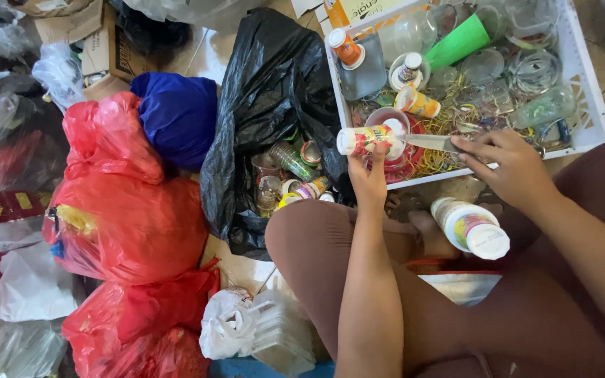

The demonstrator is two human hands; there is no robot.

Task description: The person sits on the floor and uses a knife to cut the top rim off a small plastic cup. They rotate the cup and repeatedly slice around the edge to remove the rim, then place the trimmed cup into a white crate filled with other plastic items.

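My left hand (pixel 369 176) holds a small plastic bottle (pixel 363 138) with a red and yellow label, lying sideways above the open black bag (pixel 267 91). My right hand (pixel 512 164) grips a knife (pixel 430 143) whose blade points left and touches the bottle's end. Both hands are over the front edge of a white plastic crate (pixel 586 91). A larger white bottle with a colourful label (pixel 472 227) rests on my lap below the right hand.
The crate holds several clear cups, small bottles, a green cup (pixel 459 42) and rubber bands. The black bag holds several small bottles (pixel 295 175). Red bags (pixel 127 217), a blue bag (pixel 176 115), white bags and cardboard lie at left.
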